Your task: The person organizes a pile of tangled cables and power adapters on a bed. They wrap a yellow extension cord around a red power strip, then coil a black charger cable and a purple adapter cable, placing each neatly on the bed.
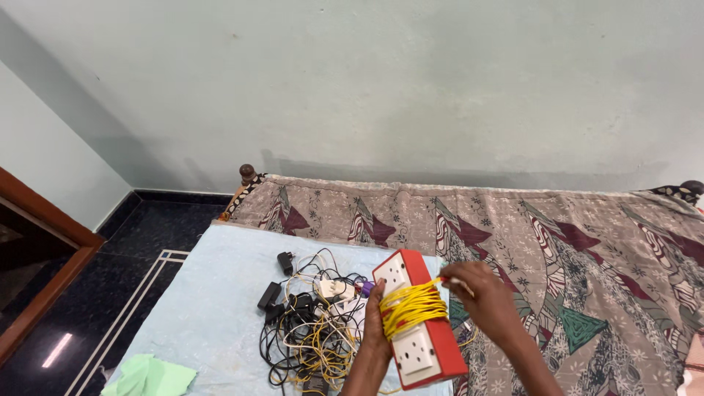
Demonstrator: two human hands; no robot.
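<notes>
- Two hands work one red plastic extension box with white sockets [418,330]: left hand [375,323] clamped on its near-left edge, right hand [485,297] pinching the yellow cord [412,306] coiled around its middle.
- Risk, as I judge it: the coils sit loose, so slack from the pinch could let loops slide off the box.
- Trailing cord runs into the tangle of black and white chargers and cables [312,330] just left; it could snag there.
- Pale blue sheet [213,293] ends near the left bed edge; patterned bedspread [587,257] offers open room to the right.

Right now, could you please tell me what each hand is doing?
Left hand: closed on the red-and-white rectangular socket box.
Right hand: pinching the thin yellow wire.
</notes>
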